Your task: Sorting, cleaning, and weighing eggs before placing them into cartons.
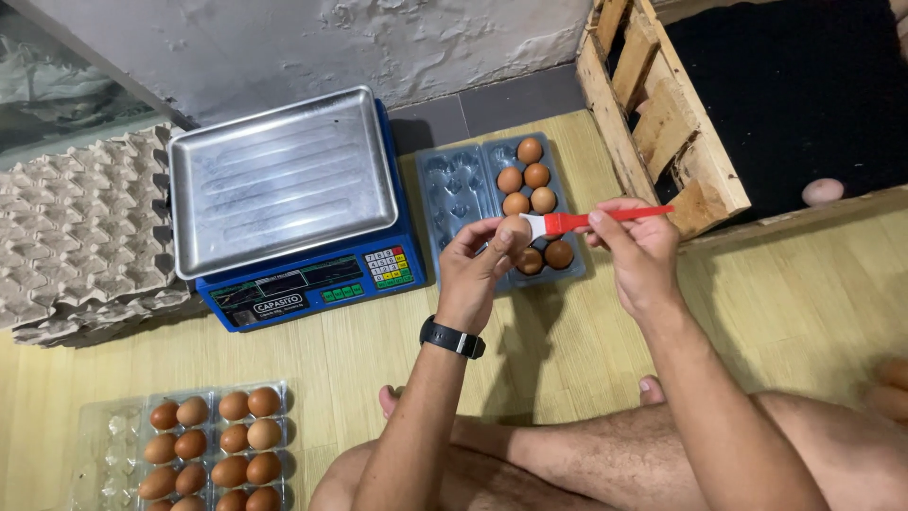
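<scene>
My left hand (475, 270) holds a brown egg (515, 227) up by its fingertips, just above an open clear plastic egg carton (454, 203). My right hand (638, 244) grips a small brush with a red handle (605, 218); its white bristles touch the egg. The carton's right half holds several brown eggs (525, 180), while its left half has bare cups. A black watch sits on my left wrist.
A blue weighing scale with a steel pan (284, 180) stands left of the carton. Stacked grey pulp egg trays (76, 237) lie far left. A second clear carton with several eggs (213, 445) sits bottom left. A wooden crate (662, 114) with one egg inside stands at the right.
</scene>
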